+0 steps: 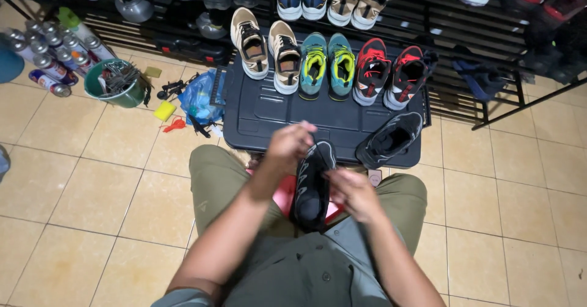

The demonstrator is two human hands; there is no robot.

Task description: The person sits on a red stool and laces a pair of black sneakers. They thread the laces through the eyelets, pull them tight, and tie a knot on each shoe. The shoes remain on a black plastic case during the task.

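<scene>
While the left hand grips the toe of the black mesh sneaker, its long axis pointing toward the dark plastic lid, the right hand pinches its side.

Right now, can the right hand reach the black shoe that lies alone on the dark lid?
Probably yes. The right hand is on the black shoe in the lap, and the lone black shoe lies just ahead on the dark lid, nothing between. It must let go first.
</scene>
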